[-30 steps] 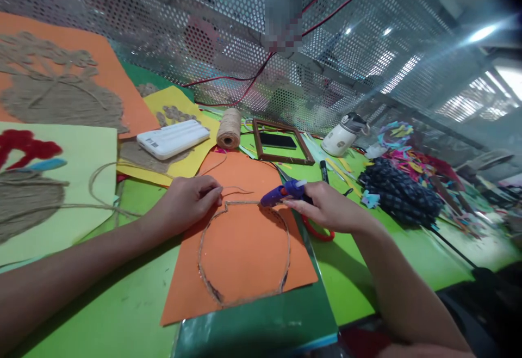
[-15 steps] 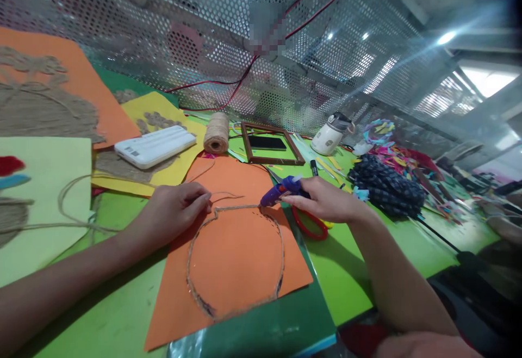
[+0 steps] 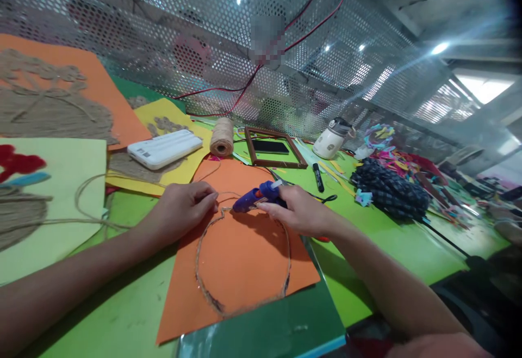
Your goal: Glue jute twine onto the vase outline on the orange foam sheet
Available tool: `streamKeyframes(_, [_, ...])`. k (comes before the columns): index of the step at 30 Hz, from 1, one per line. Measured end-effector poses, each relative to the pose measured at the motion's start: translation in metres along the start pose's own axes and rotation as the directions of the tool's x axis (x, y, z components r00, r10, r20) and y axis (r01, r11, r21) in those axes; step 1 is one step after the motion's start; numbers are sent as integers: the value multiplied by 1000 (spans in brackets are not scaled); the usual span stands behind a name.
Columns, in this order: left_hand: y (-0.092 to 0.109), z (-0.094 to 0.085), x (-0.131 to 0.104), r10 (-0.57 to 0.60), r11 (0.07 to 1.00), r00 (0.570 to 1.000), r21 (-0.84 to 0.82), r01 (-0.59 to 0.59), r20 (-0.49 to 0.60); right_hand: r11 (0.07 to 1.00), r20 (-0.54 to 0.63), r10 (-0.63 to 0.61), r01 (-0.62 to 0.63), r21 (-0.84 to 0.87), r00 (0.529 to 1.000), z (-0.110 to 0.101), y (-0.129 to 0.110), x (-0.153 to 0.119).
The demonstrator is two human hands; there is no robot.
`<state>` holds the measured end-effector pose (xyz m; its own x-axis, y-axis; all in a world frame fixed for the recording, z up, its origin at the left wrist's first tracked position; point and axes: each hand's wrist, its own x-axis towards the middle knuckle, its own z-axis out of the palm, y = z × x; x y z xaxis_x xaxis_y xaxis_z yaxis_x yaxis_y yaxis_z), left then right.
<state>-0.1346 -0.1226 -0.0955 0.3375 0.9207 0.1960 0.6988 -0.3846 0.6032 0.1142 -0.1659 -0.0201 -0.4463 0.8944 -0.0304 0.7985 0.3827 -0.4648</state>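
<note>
On an orange paper sheet, a line of twine forms a rounded, pot-like outline. My right hand grips a blue hot glue gun, its nozzle down at the top line of the outline, close to the left corner. My left hand is closed at the sheet's upper left edge, thumb and fingers pinched on a strand of twine that loops out beside them. The glue gun and my right hand cover part of the outline's upper right. Red-handled scissors are mostly hidden under my right wrist.
Behind the sheet stand a twine spool, a brown frame around a dark phone, and a white bottle. A white power bank lies left. A black marker and folded umbrella lie right. Perforated metal closes the back.
My right hand has moved the glue gun left along the top twine line, from the right corner to near the left one. My left hand stays at the sheet's edge. The view has shifted slightly.
</note>
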Motion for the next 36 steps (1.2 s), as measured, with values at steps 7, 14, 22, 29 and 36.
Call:
streamKeyframes(7, [-1,0,0,20,1000,1000,5,-20,11,999,-25,19,-17,50,1000,12,-1,6])
streamKeyframes(14, [0,-1,0,11,1000,1000,13,-11,3,999,95,21,-24,22,995,-9,10,2])
streamKeyframes(22, [-1,1,1,-17,1000,1000,8,17,-13,998,85,-3,8,-68,996,-41,29,-10])
streamKeyframes(29, [1,-3,1,-36,999,999,33,35,18,991,105,-37,50,-127,994,-47,40,-12])
streamKeyframes(36, [2,-3,1,-39,999,999,32,39,9,987,82,-32,44,-152,996,-46,38,-13])
